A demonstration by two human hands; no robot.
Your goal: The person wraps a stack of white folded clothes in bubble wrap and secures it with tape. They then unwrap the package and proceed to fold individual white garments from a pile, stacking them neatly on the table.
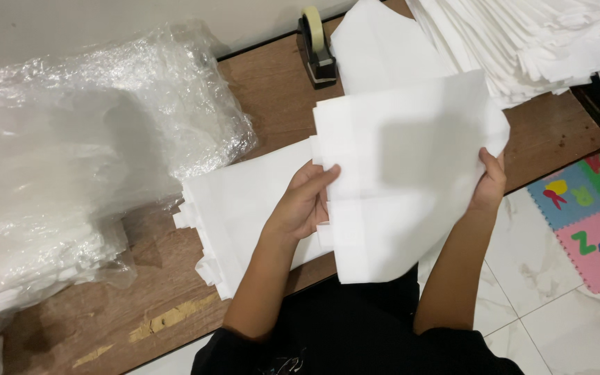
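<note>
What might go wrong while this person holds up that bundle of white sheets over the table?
The white sheets are pinched only at their side edges by the left hand and right hand, so loose layers may slip or fan out. The lower stack overhangs the table edge and could slide off.
</note>
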